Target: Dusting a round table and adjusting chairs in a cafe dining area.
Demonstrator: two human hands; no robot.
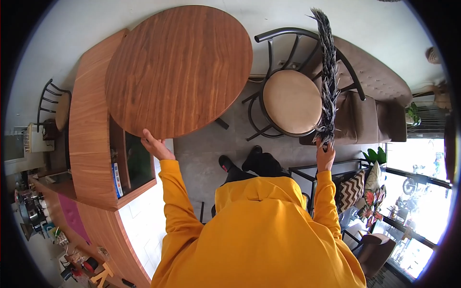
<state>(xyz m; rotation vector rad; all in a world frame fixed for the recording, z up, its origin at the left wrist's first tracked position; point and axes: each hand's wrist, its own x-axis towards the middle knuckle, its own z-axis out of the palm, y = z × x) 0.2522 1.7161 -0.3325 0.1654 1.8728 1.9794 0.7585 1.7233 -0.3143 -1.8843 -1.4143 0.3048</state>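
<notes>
My left hand grips the near edge of a round wooden tabletop, thumb on top and fingers beneath the rim. In my right hand is the handle of a dark grey feather duster, its long feathered part pointing away from me. The duster passes over the right side of a barstool-like chair with a round beige seat and a curved black metal back. Whether the feathers touch the chair cannot be told.
A wooden counter with an open shelf stands at the left. A brown tufted sofa is behind the chair at the right. Nearer on the right are a black-framed bench with a zigzag cushion, potted plants and a brown chair by the windows.
</notes>
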